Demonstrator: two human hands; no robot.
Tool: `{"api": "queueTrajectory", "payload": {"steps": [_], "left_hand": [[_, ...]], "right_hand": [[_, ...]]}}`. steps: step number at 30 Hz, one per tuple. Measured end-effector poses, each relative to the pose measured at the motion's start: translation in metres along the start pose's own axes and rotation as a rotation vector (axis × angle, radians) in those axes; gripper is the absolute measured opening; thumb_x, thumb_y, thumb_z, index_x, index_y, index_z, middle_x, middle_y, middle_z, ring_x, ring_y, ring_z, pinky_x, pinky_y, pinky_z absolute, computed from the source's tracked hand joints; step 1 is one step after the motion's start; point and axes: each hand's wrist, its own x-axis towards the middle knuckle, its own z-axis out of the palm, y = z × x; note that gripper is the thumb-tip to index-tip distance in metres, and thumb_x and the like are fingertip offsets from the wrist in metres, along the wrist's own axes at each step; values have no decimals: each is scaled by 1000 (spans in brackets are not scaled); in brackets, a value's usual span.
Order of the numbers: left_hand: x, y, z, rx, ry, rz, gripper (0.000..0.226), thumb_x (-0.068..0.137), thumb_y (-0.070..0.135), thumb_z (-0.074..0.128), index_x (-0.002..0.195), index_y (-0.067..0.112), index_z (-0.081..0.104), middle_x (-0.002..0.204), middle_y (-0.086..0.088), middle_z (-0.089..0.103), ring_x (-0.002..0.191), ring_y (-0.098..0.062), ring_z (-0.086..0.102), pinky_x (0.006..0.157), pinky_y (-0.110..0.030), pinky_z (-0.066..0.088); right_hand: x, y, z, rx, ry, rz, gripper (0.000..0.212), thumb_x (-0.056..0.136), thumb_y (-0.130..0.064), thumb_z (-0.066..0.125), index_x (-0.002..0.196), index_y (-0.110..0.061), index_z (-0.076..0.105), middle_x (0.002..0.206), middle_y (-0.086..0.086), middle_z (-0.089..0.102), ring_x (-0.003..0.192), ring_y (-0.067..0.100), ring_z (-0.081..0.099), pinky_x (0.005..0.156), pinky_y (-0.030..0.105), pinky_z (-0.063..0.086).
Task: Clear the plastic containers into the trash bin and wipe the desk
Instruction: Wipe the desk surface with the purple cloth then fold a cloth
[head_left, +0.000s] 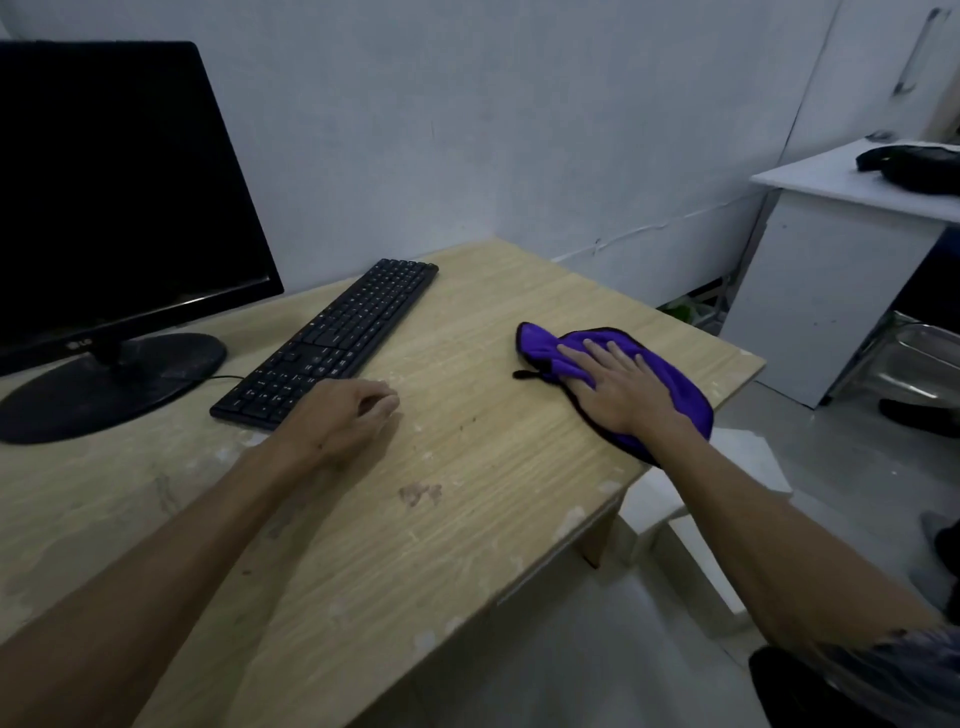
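Observation:
A purple cloth (670, 382) with a dark hem lies on the wooden desk (467, 519) near its right edge. My right hand (621, 387) lies flat on the cloth, fingers spread, pressing it to the desk. My left hand (348, 415) rests on the desk beside the keyboard's near end, fingers curled loosely with nothing in them. A brownish stain (420, 493) marks the desk between my forearms. No plastic container or trash bin is in view.
A black keyboard (332, 340) lies diagonally at the desk's middle, a black monitor (109, 208) on its round stand at the left. A white cabinet (831, 249) with a dark object on top stands at the right, metal trays (914, 358) beside it. White boards lie on the floor.

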Motion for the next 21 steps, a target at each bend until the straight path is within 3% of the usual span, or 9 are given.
{"api": "queueTrajectory", "payload": {"steps": [6, 11, 12, 14, 16, 18, 21], "left_hand": [[6, -5, 6, -45, 16, -40, 39, 105, 43, 52, 132, 21, 70, 143, 0, 62, 123, -19, 63, 97, -29, 44], [9, -6, 3, -34, -33, -50, 43, 106, 44, 49, 134, 18, 67, 142, 0, 64, 120, -16, 63, 97, -29, 45], [10, -5, 1, -26, -53, -51, 43, 106, 44, 49, 133, 17, 69, 134, 0, 69, 111, -14, 66, 92, -29, 48], [11, -5, -5, -5, -33, -37, 38, 106, 40, 49, 121, 17, 76, 96, 1, 77, 75, -10, 64, 68, -26, 47], [9, -9, -11, 14, 64, -11, 35, 103, 36, 52, 102, 14, 80, 77, 1, 69, 65, -11, 59, 63, -31, 48], [7, -18, -17, 26, 152, 17, 33, 101, 35, 53, 96, 13, 78, 91, -4, 72, 79, -17, 64, 79, -41, 55], [10, -37, -22, 150, 119, 17, 34, 104, 34, 53, 123, 15, 73, 135, -6, 66, 119, -21, 62, 104, -40, 48]], "right_hand": [[26, -19, 3, 5, 21, 152, 68, 103, -69, 14, 165, -41, 4, 175, -3, 1, 161, 27, -4, 128, 55, -5], [25, -103, 21, 14, -2, 22, 72, 102, -71, 13, 166, -39, 5, 175, -3, 3, 161, 27, -3, 128, 54, -5], [22, -122, 25, 11, -6, -19, 71, 102, -70, 14, 166, -39, 5, 175, -3, 3, 161, 26, -3, 128, 54, -6], [11, -157, 36, 10, -11, -95, 69, 103, -66, 16, 166, -39, 6, 175, -3, 4, 161, 26, -3, 128, 54, -6], [-5, -180, 45, 5, -10, -166, 67, 104, -63, 18, 166, -38, 6, 175, -2, 5, 161, 26, -2, 128, 54, -5], [-26, -193, 52, -14, -1, -247, 70, 101, -66, 14, 166, -38, 7, 175, -2, 6, 161, 25, 0, 128, 53, -4], [-43, -196, 55, -31, -25, -384, 70, 100, -70, 10, 165, -41, 4, 175, -5, 4, 161, 22, -2, 129, 51, -4]]}}
